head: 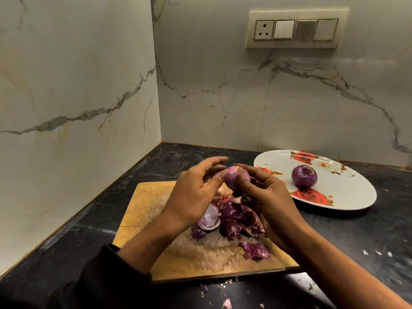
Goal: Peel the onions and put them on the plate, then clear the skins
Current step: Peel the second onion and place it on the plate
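Observation:
A small purple onion (234, 177) is held above the wooden cutting board (147, 206). My right hand (265, 197) grips it, fingers curled round its right side and thumb across the front. My left hand (196, 192) touches the onion's left side with thumb and bent fingers, the index finger stretched out above it. A heap of purple onion skins (236, 219) and cut ends lies on the board under my hands. One peeled onion (304, 176) sits on the white oval plate (347, 197) with red roses, to the right.
The board lies on a dark stone counter (356, 241) in a corner of marble-patterned walls. Small skin scraps (226, 303) dot the counter in front of the board and at the right. A switch panel (296, 30) is on the back wall.

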`<state>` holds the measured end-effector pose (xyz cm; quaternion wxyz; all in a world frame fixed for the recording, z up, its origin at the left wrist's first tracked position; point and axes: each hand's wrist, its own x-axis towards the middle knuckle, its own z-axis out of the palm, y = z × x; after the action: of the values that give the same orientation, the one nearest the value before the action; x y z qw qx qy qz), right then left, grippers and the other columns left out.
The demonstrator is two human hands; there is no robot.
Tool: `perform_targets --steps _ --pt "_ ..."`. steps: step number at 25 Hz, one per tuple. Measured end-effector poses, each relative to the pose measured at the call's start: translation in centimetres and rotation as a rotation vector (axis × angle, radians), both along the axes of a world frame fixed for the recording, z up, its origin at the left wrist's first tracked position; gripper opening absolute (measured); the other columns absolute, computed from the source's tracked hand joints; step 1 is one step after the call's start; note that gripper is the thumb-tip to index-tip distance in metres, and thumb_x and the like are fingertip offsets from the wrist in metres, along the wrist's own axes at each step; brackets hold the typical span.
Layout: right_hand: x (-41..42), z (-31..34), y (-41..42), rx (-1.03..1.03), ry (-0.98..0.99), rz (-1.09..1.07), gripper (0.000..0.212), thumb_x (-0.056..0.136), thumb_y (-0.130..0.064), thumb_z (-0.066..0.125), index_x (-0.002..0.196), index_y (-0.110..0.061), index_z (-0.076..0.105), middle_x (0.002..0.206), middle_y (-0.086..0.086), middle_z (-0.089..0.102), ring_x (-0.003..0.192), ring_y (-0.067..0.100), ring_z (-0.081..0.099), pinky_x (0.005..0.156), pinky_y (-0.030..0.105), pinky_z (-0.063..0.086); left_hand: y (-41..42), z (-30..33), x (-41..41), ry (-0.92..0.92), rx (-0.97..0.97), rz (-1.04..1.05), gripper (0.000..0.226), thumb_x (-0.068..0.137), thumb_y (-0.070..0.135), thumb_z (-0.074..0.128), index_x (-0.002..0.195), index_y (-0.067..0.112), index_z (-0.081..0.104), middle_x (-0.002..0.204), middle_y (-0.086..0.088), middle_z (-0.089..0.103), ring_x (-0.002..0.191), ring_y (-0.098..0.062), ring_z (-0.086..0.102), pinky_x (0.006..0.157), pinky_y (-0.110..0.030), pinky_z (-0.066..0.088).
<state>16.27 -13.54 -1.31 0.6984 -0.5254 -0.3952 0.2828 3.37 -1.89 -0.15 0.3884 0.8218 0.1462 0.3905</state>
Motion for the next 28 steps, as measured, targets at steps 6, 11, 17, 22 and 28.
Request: perform_targets --steps 6,11,17,22,28 --pt "-0.08 0.07 -0.20 -0.027 -0.114 0.000 0.048 0.068 -0.044 0.080 0.112 -0.025 0.075 0.105 0.000 0.076 0.095 0.016 0.074 0.074 0.022 0.058 0.26 -0.43 0.04 0.030 0.155 0.028 0.030 0.100 0.019 0.056 0.128 0.024 0.065 0.105 0.018 0.066 0.087 0.016 0.063 0.076 -0.005 0.050" --pt "-0.15 0.01 -0.17 -0.023 -0.160 -0.014 0.039 0.072 -0.039 0.080 0.109 -0.026 0.077 0.104 -0.001 0.076 0.097 0.019 0.074 0.077 0.024 0.059 0.05 -0.62 0.00 0.043 0.214 0.050 0.029 0.100 0.020 0.056 0.127 0.020 0.066 0.102 0.015 0.066 0.084 0.012 0.062 0.078 -0.003 0.049" --pt "-0.51 -0.18 -0.04 0.009 -0.212 -0.007 0.052 0.065 -0.033 0.085 0.115 -0.030 0.073 0.112 -0.001 0.074 0.093 0.018 0.074 0.074 0.026 0.060 0.22 -0.33 -0.06 -0.020 0.021 0.041 0.022 0.097 0.016 0.061 0.117 0.021 0.069 0.094 0.021 0.068 0.089 0.011 0.066 0.069 -0.009 0.053" --pt "-0.47 -0.52 -0.17 0.026 -0.267 0.010 0.062 0.067 -0.023 0.083 0.125 -0.029 0.065 0.116 -0.014 0.071 0.099 0.013 0.072 0.078 0.020 0.058 0.72 -0.06 -0.16 -0.073 -0.202 0.013 0.025 0.095 0.009 0.064 0.113 0.026 0.067 0.106 0.011 0.069 0.095 0.003 0.067 0.068 -0.015 0.055" --pt "-0.73 -0.71 0.18 0.034 -0.227 0.029 0.059 0.071 -0.026 0.082 0.127 -0.027 0.063 0.116 -0.006 0.071 0.099 0.018 0.073 0.080 0.029 0.060 0.54 -0.09 -0.02 -0.072 -0.252 -0.007 0.022 0.093 0.004 0.063 0.098 0.025 0.069 0.098 0.008 0.070 0.081 -0.002 0.070 0.060 -0.015 0.054"
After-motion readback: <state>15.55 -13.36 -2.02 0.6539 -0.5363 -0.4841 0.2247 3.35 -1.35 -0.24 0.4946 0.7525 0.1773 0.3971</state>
